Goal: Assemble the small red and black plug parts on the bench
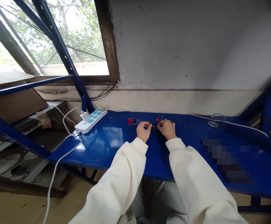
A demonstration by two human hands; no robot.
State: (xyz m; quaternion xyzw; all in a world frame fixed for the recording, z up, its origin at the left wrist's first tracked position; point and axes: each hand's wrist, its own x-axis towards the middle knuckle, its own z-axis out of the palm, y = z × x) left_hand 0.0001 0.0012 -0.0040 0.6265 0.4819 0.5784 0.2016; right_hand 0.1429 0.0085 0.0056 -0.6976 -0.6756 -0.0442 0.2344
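Left hand (144, 131): 1 small dark rod (150, 125) pinched. Right hand (168, 128): fingers bent beside a red piece (159, 119); grip not discernible. Already lined up leftward on blue table (95, 152): 2 red cylinders (132, 121), 1 black cylinder (135, 121). Still scattered rightward: small parts (177, 121).

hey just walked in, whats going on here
Someone is handling small parts at a blue table. The left hand pinches a small dark piece. The right hand is at some small clear pieces; its exact grip is unclear. Two red pieces and a black piece sit in a row, left of the hands.
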